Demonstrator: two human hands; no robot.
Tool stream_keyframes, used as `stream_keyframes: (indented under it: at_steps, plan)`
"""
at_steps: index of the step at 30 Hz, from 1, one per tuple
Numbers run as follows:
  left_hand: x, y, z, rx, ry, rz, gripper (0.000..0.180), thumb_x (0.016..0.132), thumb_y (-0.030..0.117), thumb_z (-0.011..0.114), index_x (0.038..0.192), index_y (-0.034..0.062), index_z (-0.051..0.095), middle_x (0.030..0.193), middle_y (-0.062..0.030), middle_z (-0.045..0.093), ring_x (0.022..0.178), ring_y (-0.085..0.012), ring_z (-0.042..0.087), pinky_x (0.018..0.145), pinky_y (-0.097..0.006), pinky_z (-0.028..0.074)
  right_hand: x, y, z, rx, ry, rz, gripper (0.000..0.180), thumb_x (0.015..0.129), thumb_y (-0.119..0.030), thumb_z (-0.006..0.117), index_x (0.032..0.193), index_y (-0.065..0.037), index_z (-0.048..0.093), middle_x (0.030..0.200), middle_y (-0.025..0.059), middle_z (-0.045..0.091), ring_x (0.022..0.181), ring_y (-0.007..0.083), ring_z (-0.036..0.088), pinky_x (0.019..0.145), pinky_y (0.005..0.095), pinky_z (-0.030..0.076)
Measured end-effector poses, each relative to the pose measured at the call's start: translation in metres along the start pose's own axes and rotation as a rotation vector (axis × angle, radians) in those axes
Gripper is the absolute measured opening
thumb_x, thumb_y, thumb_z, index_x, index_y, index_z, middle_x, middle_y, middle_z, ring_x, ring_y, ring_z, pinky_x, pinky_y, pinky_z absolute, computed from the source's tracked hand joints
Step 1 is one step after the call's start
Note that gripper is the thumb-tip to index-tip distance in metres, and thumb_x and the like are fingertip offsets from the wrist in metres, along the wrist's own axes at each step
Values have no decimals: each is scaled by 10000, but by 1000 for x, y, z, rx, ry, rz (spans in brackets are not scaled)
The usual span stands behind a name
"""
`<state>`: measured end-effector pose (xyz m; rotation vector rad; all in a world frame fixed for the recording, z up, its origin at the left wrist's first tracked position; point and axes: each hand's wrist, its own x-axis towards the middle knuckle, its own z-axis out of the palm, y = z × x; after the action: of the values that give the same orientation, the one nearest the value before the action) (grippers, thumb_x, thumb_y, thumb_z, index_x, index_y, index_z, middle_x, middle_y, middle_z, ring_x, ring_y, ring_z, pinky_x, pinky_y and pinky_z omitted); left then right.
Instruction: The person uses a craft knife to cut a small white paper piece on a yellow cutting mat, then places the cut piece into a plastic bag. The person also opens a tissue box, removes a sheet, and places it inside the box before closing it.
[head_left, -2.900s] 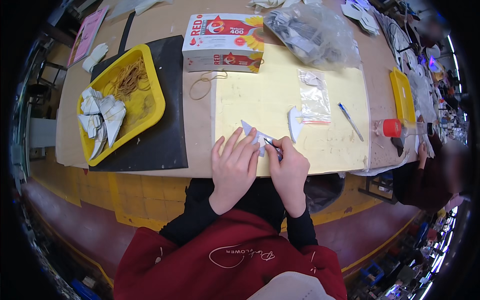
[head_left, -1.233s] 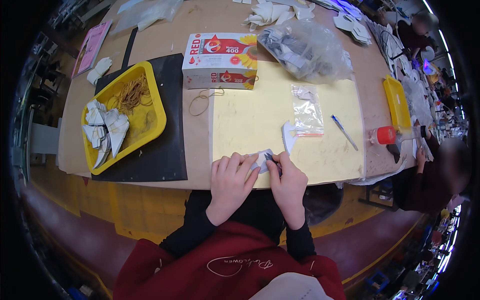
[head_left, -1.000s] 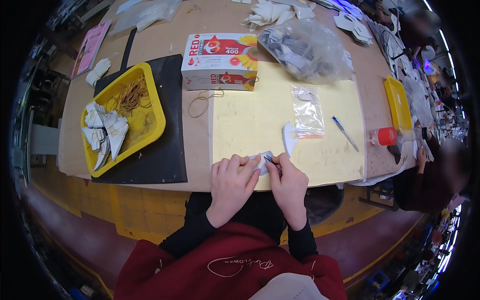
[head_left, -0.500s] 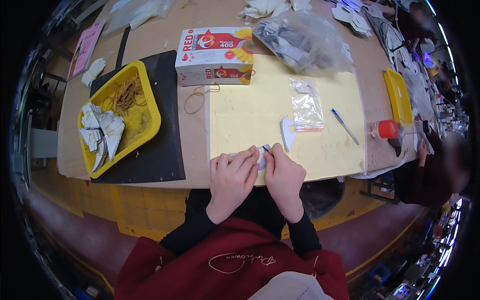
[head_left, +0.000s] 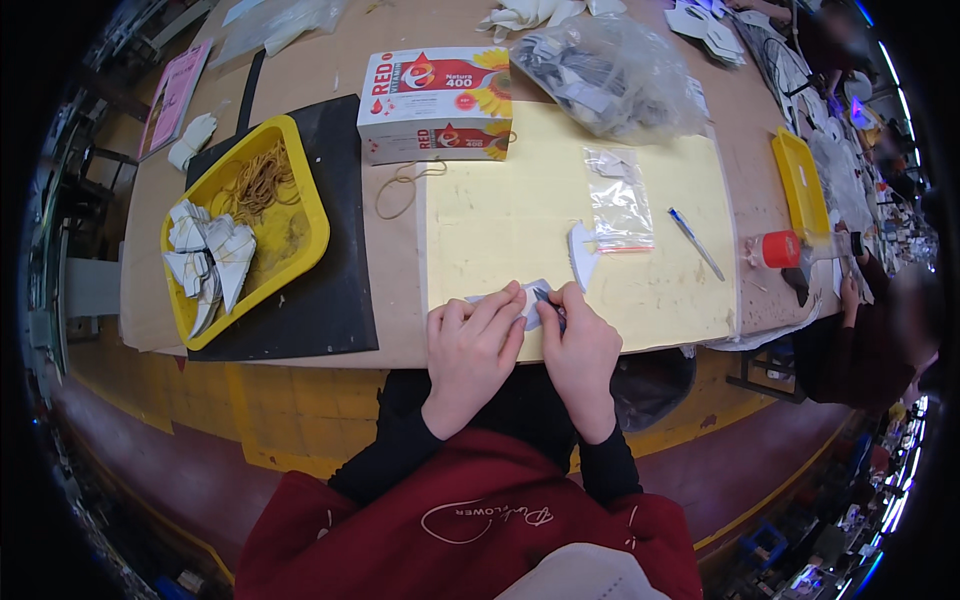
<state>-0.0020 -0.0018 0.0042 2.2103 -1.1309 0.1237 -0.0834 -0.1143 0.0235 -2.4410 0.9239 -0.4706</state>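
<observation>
At the near edge of a yellow paper sheet [head_left: 480, 225], a small grey-white flat piece [head_left: 534, 316] lies under my hands. My left hand [head_left: 470, 345] is closed, its fingertips pressed together on the piece. My right hand [head_left: 582, 350] pinches a slim dark tool [head_left: 542, 295] whose tip touches or nearly touches the piece; its exact kind is too small to tell. Just beyond the right hand lies a white pointed cutout [head_left: 582, 256]. Beside that is a clear zip bag [head_left: 620, 215] with a pale scrap in it. A blue-white pen [head_left: 695, 243] rests farther right.
On the left a yellow tray [head_left: 318, 215] holds banded white bundles [head_left: 235, 262] and rubber bands [head_left: 262, 185], partly over a black board [head_left: 345, 270]. Beyond stand a red-white box [head_left: 435, 95] and a stuffed plastic bag [head_left: 610, 85]. A red-lidded jar [head_left: 778, 250] and a co-worker's hand [head_left: 850, 298] are right.
The whole view has shifted slightly. My right fingers have moved a little back from the piece, and more of the dark tool shows beneath them. My left hand stays pressed on the piece.
</observation>
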Motion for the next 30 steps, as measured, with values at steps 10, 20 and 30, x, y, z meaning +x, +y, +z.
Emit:
stream_keyframes:
  at_steps: [10, 20, 30]
  plan:
    - [3, 12, -12, -15, -64, -27, 240, 830, 146, 712, 1064, 94, 723, 868, 1, 591, 785, -185, 497, 763, -346, 367, -1, 9, -2, 239, 56, 109, 140, 905, -207, 674, 912, -77, 624, 733, 110, 683, 633, 278, 681, 542, 367, 497]
    - [-2, 1, -2, -172, -27, -7, 203, 844, 193, 714, 996, 58, 710, 1056, -47, 633, 998, -239, 562, 866, -388, 392, -6, 4, -1, 95, 26, 2, 122, 887, -183, 684, 887, -76, 625, 730, 92, 682, 624, 277, 677, 529, 364, 492]
    - [-2, -2, 0, -129, -75, 32, 185, 846, 212, 721, 966, 71, 706, 1222, -37, 677, 1243, -250, 545, 1040, -448, 329, 0, 2, -1, 26, -23, -26, 124, 896, -194, 663, 866, -95, 593, 670, 86, 651, 568, 291, 649, 488, 389, 466]
